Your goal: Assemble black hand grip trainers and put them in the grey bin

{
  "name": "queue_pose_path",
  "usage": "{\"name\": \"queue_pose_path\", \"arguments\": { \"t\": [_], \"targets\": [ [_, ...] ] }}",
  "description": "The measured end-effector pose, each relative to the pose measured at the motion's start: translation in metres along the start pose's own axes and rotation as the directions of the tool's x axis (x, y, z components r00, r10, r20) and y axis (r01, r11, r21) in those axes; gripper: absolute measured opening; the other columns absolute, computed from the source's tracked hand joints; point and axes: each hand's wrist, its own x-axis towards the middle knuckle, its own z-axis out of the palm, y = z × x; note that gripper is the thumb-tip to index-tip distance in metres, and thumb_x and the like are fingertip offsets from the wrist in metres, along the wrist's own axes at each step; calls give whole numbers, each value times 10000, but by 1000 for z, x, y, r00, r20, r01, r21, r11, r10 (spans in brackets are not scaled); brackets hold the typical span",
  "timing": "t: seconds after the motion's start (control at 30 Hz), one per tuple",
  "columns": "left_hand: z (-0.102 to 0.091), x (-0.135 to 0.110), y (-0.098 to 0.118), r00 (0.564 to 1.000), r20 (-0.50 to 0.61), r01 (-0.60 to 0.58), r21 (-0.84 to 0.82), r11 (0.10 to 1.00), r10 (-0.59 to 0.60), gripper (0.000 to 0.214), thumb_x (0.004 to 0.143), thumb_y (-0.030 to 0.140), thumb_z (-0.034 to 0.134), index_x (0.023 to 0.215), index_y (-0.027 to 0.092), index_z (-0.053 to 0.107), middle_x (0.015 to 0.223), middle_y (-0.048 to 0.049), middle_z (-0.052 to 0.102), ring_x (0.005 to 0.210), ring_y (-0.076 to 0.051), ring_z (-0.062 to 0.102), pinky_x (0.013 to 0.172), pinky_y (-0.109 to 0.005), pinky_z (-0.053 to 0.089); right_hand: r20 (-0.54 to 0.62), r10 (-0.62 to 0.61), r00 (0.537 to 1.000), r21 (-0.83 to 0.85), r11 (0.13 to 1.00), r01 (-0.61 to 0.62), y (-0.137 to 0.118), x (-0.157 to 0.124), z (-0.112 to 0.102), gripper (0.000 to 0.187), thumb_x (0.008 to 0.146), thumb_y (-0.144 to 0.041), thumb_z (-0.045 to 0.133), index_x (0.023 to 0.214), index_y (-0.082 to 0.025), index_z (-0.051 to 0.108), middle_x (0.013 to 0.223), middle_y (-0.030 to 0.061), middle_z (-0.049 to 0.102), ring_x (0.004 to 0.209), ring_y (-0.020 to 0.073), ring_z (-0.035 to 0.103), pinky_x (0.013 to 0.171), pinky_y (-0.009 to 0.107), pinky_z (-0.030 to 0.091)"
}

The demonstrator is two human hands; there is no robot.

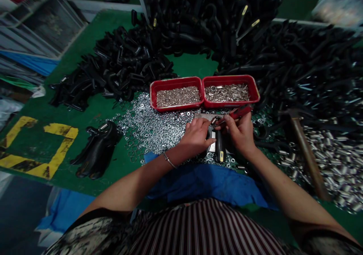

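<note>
My left hand (195,136) lies over the work spot, with its fingers closed against a black handle piece (221,145) that carries a small yellow label. A metal coil spring (214,120) sits near its fingertips. My right hand (241,134) is wrapped round a slim red-handled tool (240,112), whose dark tip points left at the spring. Under the piece there is a metal plate (202,116), mostly covered by the hands. Loose shiny washers and nuts (159,126) spread to the left of my left hand.
Two red trays (176,106) (231,104) of small metal parts stand just beyond my hands. Black handles (113,66) are heaped at the back and sides. At right lie a wooden-handled hammer (307,153) and many springs (337,164). A blue cloth (204,183) covers the front edge.
</note>
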Motion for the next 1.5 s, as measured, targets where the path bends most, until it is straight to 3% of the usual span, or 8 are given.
{"name": "queue_pose_path", "arguments": {
  "t": [0.23, 0.73, 0.9, 1.07, 1.17, 1.3, 1.4, 1.5],
  "targets": [
    [1, -1, -2, 1000, -10, -8, -16, 1000, 8, 465, 917, 365, 603, 1336, 178, 524, 1363, -116, 535, 1276, -320, 454, 1081, -476, 376, 129, -154, 980, -440, 877, 196, -15, -4, 1, 424, 945, -538, 478, 1208, -205, 470, 969, 162, 714, 825, 337, 702, 733, 454, 531],
    [-3, -5, 4, 1000, -14, 16, 67, 998, -15, 420, 911, 322, 596, 1298, 163, 553, 1354, -135, 541, 1261, -337, 469, 1060, -492, 382, 199, -165, 966, -400, 886, 233, -25, 0, 12, 464, 981, -560, 368, 1262, -200, 455, 899, 141, 708, 754, 309, 684, 666, 431, 506],
    [0, -14, 8, 997, -27, 69, 108, 992, -66, 512, 909, 386, 632, 1334, 119, 532, 1317, -170, 556, 1243, -355, 480, 1059, -509, 364, -39, -163, 986, -478, 869, 125, -22, 14, -32, 550, 1029, -591, 238, 1383, -221, 438, 949, 134, 715, 742, 262, 678, 651, 400, 497],
    [-7, -20, -5, 999, -35, -6, 64, 998, 9, 585, 939, 450, 616, 1434, 171, 479, 1412, -149, 529, 1282, -326, 469, 1083, -471, 369, 166, -67, 984, -859, 480, 177, 2, 25, -89, 498, 965, -596, 482, 1102, -155, 669, 964, 180, 704, 810, 319, 665, 635, 395, 457],
    [-40, -4, -32, 985, -146, -78, 105, 991, 93, 398, 1008, 377, 509, 1367, 220, 576, 1326, -111, 605, 1234, -282, 515, 1070, -439, 394, 156, -216, 964, -785, 565, 254, -3, 27, -100, 423, 972, -531, 518, 1127, -179, 695, 1067, 168, 680, 893, 301, 651, 684, 398, 474],
    [-91, 39, -81, 980, -188, 126, 365, 922, -60, 292, 978, 209, 484, 1095, 127, 737, 1116, -169, 689, 1089, -295, 617, 977, -432, 461, 229, -386, 894, -587, 678, 443, -26, 57, -64, 221, 968, -344, 557, 1019, -215, 729, 979, 108, 677, 928, 266, 612, 784, 416, 486],
    [-108, 61, -103, 968, -23, 229, 489, 842, -250, 236, 905, 157, 553, 975, 83, 766, 1003, -197, 725, 985, -304, 683, 892, -400, 514, 377, -483, 790, -566, 555, 609, -48, 95, -7, 195, 966, -263, 562, 943, -193, 743, 942, 108, 679, 970, 280, 559, 821, 423, 455],
    [-104, 63, -110, 970, -69, 233, 516, 824, -231, 241, 910, 168, 551, 987, 73, 759, 1017, -212, 735, 984, -314, 702, 882, -390, 530, 542, -461, 703, -559, 427, 711, -66, 129, 48, 183, 944, -194, 582, 883, -162, 752, 911, 112, 679, 960, 271, 534, 849, 408, 422]
  ]
}}
